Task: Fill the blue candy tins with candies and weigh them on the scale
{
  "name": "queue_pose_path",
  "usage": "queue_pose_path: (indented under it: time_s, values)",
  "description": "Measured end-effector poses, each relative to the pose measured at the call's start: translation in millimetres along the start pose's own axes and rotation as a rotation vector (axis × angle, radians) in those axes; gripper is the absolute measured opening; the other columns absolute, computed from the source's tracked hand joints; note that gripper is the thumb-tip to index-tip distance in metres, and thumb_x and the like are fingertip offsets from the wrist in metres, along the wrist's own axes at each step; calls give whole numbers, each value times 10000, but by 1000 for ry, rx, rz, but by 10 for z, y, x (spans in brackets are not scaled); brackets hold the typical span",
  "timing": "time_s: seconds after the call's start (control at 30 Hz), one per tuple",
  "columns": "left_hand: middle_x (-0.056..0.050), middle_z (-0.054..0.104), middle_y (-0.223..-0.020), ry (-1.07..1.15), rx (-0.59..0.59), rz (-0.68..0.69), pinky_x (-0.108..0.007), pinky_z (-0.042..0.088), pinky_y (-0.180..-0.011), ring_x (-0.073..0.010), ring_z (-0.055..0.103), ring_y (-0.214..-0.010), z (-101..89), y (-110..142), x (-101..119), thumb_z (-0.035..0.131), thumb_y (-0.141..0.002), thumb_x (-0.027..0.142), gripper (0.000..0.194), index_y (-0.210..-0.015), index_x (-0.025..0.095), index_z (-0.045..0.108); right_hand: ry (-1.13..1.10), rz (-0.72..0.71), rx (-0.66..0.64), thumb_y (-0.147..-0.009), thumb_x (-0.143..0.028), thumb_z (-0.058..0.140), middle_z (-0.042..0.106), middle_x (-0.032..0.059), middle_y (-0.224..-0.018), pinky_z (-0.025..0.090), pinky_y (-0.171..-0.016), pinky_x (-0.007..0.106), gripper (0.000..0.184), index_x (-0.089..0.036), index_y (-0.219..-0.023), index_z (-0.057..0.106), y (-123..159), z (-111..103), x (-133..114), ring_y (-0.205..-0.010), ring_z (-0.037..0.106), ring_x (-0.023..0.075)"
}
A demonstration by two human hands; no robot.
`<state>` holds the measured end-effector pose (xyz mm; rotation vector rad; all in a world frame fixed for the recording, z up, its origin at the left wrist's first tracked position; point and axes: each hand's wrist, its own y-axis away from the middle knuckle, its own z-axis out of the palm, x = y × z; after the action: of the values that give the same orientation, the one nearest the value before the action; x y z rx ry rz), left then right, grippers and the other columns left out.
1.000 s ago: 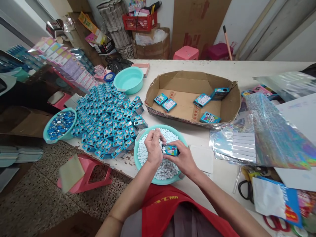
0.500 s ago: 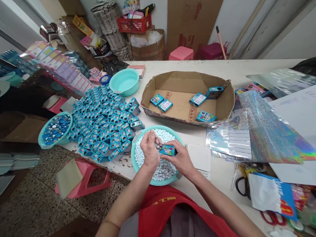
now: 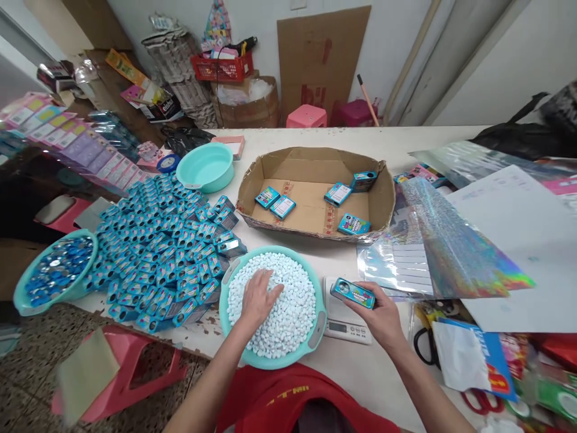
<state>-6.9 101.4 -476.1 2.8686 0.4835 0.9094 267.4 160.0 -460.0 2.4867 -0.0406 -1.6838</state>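
Note:
My left hand [image 3: 260, 296] rests on small white candies [image 3: 288, 319] that fill a turquoise bowl [image 3: 319, 328]. Its thumb stands apart from the fingers, and the fingertips are partly sunk among the candies. To the right, my right hand [image 3: 383, 311] grips a small blue candy box [image 3: 354, 293] labelled "Caramelo". That box is over a white digital scale [image 3: 348, 331]; whether it touches the scale I cannot tell. A round hole shows near the box's left end. Left of the bowl lies a big pile of similar blue boxes [image 3: 166, 246].
Behind the bowl stands a cut-down cardboard box [image 3: 306, 222] with several blue boxes inside. Another turquoise basin [image 3: 207, 168] is beyond the pile; a basin of shiny blue lids [image 3: 58, 270] sits left. Holographic sheets [image 3: 455, 240], black-handled scissors [image 3: 424, 346] and packets lie right.
My left hand has left the blue box's end and dropped onto the candies, its fingers opening. My right hand has carried the box right, over the scale. The camera view has shifted.

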Motion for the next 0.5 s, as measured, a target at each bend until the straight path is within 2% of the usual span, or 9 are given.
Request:
queue_pose_path:
  time_s: [0.07,0.13,0.2,0.27,0.33,0.4,0.47,0.5]
  values:
    - [-143,439,-1382,-198,-59,-26,-472,294,-1024,-309,388,-1268,92,14,1,493,-837,486,525,-1278,202,519,33,17,41,-598,-541,743,651,52,-853,519,-702,371,436,-202,-850,631,20,51,262,-785,625,237]
    - [-160,439,-1356,-329,-93,-53,-490,314,-979,-338,402,-1227,124,20,57,502,-806,542,600,-1304,206,497,66,7,34,-635,-578,698,654,65,-879,520,-725,388,448,-201,-867,624,69,105,438,-816,629,247]
    - [-154,488,-1271,-386,-127,-65,-483,347,-925,-338,432,-1162,121,17,115,505,-795,528,582,-1282,211,513,136,-45,5,-664,-587,673,652,80,-964,511,-779,413,467,-209,-932,617,83,93,468,-906,623,267]
    - [-136,522,-1191,-396,-164,-70,-459,379,-875,-324,451,-1112,113,3,150,492,-801,472,517,-1245,211,534,228,-159,29,-682,-578,670,623,95,-1081,484,-848,442,531,-219,-1064,586,-51,8,331,-1016,588,285]
    - [-125,534,-1133,-389,-190,-73,-429,401,-839,-308,467,-1074,115,-18,161,481,-804,410,463,-1210,198,545,327,-301,122,-725,-547,653,586,110,-1153,453,-893,456,583,-220,-1188,519,-423,-86,76,-1069,554,287]
    - [-118,539,-1091,-384,-195,-78,-398,417,-815,-287,487,-1034,126,-41,157,474,-803,347,411,-1173,184,552,463,-395,144,-767,-485,641,580,127,-1155,431,-910,444,521,-204,-1187,516,-1011,-108,-192,-1079,537,287]
    - [-111,546,-1062,-383,-197,-74,-367,432,-779,-270,511,-998,142,-58,142,468,-802,293,368,-1140,179,558,702,-314,-3,-752,-440,670,611,144,-1063,443,-856,412,430,-170,-1073,576,-1663,-29,-369,-1019,558,296]
    - [-108,550,-1056,-382,-196,-71,-355,439,-756,-264,526,-981,152,-62,129,462,-803,272,351,-1126,180,563,839,-217,-141,-711,-425,712,627,147,-1007,455,-811,389,425,-151,-1014,596,-1951,39,-404,-963,577,293]
